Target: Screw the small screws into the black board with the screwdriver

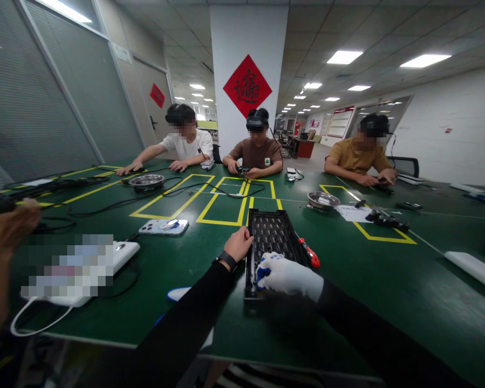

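Note:
In front of me on the green table lies a black tray (267, 229) with rows of small slots, some showing pale bits. My left hand (239, 243), bare and with a dark watch on the wrist, has its fingers curled at the tray's left edge. My right hand (275, 272), in a white glove with blue fingertips, reaches into the near left part of the tray with its fingers drawn together. Whatever is under those fingertips is hidden from view. A red-handled tool (312, 254) lies along the tray's right side.
Left of the tray are a phone (164, 226) and a white power bank (123, 256) with a cable. Metal bowls (323, 200) and dark metal parts (388, 220) stand farther off. Yellow tape marks the table (367, 302). Three people sit opposite; another person's hand (14, 229) enters at left.

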A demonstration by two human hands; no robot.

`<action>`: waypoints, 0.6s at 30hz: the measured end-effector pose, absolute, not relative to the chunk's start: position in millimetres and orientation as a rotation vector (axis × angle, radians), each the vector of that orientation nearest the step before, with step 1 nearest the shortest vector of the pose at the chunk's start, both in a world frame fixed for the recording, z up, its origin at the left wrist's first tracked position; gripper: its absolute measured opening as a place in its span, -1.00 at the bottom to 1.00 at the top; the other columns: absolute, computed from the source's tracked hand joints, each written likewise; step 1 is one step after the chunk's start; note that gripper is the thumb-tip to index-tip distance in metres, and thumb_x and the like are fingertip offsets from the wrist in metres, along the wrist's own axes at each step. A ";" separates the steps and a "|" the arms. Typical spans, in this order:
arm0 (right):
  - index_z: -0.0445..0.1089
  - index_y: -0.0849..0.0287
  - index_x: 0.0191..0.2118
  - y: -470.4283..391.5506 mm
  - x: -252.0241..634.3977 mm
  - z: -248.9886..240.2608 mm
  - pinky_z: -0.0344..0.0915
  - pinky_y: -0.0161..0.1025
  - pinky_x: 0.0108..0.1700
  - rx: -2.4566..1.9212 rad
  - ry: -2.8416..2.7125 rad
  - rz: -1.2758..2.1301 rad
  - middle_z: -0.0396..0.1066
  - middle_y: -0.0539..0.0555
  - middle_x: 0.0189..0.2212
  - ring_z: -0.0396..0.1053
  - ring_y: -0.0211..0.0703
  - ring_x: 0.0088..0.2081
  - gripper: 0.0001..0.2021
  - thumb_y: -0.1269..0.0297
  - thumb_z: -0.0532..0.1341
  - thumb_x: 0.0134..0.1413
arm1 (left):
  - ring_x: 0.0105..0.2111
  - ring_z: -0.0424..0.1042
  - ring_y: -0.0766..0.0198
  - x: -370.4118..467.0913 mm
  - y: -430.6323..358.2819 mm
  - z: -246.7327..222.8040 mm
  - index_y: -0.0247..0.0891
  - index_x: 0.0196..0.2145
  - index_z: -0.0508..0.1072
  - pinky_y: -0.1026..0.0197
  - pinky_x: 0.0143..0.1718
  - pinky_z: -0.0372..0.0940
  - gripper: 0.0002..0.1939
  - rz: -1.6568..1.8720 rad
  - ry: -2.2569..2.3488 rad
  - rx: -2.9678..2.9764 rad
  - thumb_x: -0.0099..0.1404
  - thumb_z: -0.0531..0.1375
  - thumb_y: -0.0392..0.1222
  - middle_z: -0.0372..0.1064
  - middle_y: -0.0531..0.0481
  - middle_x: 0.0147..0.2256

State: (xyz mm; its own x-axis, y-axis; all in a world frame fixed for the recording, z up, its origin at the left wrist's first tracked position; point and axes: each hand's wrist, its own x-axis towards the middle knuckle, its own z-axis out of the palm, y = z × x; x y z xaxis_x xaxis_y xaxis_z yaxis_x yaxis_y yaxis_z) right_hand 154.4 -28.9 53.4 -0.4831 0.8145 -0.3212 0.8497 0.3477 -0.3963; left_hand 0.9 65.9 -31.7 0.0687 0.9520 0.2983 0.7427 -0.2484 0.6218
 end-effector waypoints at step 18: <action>0.42 0.07 -0.30 -16.7 156.9 37.1 0.17 -0.28 -0.24 1.524 2.560 -0.657 0.30 0.06 -0.25 0.24 -0.09 -0.18 -0.72 0.12 0.21 -0.22 | -0.54 0.21 0.39 1.6 68.0 -32.3 -0.24 -0.50 0.19 0.35 -0.48 0.05 -0.86 0.953 1.712 2.034 0.12 0.07 -0.15 0.21 0.11 -0.57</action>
State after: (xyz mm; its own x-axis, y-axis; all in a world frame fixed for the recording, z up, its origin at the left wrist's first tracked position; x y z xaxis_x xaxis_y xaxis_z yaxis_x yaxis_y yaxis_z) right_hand 156.9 -16.7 37.1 -0.4981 0.8170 -0.2904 0.8559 0.4096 -0.3157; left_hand 1.6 68.0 -32.3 0.0612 0.9566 0.2849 0.7462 -0.2334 0.6235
